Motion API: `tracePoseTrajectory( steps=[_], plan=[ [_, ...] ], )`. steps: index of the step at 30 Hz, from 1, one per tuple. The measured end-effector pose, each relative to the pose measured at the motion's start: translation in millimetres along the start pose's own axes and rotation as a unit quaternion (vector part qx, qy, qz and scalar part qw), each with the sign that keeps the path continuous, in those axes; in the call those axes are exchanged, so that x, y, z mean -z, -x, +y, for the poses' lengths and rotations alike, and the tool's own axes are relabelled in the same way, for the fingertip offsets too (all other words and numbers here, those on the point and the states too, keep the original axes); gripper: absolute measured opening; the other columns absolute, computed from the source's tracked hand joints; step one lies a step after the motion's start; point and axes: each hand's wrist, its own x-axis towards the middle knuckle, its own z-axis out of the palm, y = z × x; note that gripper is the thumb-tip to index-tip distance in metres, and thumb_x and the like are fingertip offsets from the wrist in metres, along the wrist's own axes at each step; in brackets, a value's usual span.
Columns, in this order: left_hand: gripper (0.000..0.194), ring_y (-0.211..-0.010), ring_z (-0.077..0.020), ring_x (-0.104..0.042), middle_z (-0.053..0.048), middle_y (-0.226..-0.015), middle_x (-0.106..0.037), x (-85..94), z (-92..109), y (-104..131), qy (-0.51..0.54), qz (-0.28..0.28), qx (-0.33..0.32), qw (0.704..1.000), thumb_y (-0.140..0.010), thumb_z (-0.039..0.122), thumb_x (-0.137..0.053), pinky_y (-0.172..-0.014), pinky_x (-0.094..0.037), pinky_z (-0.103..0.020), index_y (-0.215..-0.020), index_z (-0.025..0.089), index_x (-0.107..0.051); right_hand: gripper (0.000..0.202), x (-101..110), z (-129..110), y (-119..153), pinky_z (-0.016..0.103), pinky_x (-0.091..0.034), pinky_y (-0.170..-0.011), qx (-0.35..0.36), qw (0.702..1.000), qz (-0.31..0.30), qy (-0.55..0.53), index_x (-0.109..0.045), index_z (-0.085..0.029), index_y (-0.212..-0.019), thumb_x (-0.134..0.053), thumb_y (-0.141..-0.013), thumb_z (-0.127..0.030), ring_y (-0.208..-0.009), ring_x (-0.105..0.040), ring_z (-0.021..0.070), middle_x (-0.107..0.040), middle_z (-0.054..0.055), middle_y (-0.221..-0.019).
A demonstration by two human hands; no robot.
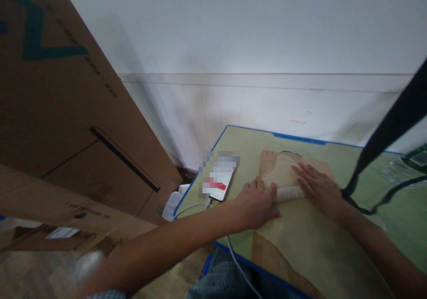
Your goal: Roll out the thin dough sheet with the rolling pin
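Right now both hands sit on a rolled part of a pale sheet, on a wooden board [267, 159] atop a green table w/ blue edging [247, 134]. The roll [289, 193] runs left-right across the board, its long axis roughly parallel to the person's chest. The flat, unrolled stretch of sheet [310, 241] lies on the near side, toward the person; a looser fold of it lies on the far side.

Left hand [255, 203] is flat, fingers spread, palm down on the roll's left end. Right hand [318, 185] is also flat, fingers extended, pressing the roll's right end. Neither hand grips anything; both just press from above. They're abt equally near the roll, one per end.

Just beside the left hand, further left, a phone [222, 181] lies on the table w/ a white cable [233, 254] trailing off the near edge. A big cardboard box [66, 125] stands off the table to the left. A black strap [387, 134] hangs at right.
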Motion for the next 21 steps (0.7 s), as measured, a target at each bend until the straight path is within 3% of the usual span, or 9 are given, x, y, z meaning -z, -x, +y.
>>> tracePoseTrajectory(
  steps=[4,8,14,21],
  plan=[
    [0.063,-0.121,-0.0346,-0.048,-0.025,-0.130,-0.048,-10.1,-6.1,-2.3,-0.022,0.065,-0.011,0.998,-0.091,0.052,-0.044,-0.092,-0.042,-0.047,-0.139,0.014,-0.030,0.051,3.0,-9.0,3.7,0.053,-0.040,-0.100,-0.018,1.000,0.014,-0.007,-0.042,-0.022,-0.139,-0.031,-0.090,-0.034,-0.132,-0.040,0.0274,-0.046,0.010,-0.142],
    [0.064,-0.118,-0.0335,-0.050,-0.024,-0.126,-0.050,-17.9,-5.7,-6.5,-0.038,0.111,0.007,0.993,-0.090,0.055,-0.042,-0.094,-0.041,-0.047,-0.138,0.014,-0.033,0.051,15.2,-20.1,6.9,0.050,-0.037,-0.104,-0.039,0.999,0.005,-0.026,-0.047,-0.017,-0.135,-0.026,-0.092,-0.035,-0.132,-0.039,0.0254,-0.049,0.011,-0.140],
    [0.066,-0.111,-0.0317,-0.054,-0.023,-0.123,-0.053,-19.8,-4.6,-13.8,-0.022,0.109,0.032,0.993,-0.089,0.058,-0.039,-0.091,-0.044,-0.045,-0.134,0.010,-0.038,0.051,23.2,-24.6,6.9,0.047,-0.037,-0.106,-0.034,0.999,0.003,-0.030,-0.053,-0.010,-0.130,-0.026,-0.093,-0.033,-0.133,-0.037,0.0260,-0.051,0.012,-0.137],
    [0.067,-0.112,-0.0317,-0.053,-0.019,-0.124,-0.053,-11.5,-8.9,-18.3,0.046,0.089,0.052,0.994,-0.088,0.060,-0.040,-0.095,-0.043,-0.047,-0.134,0.010,-0.039,0.049,20.4,-29.2,8.7,0.047,-0.036,-0.107,-0.053,0.998,0.035,-0.018,-0.057,-0.015,-0.126,-0.024,-0.095,-0.034,-0.130,-0.042,0.0245,-0.055,0.009,-0.134]
  ],
)
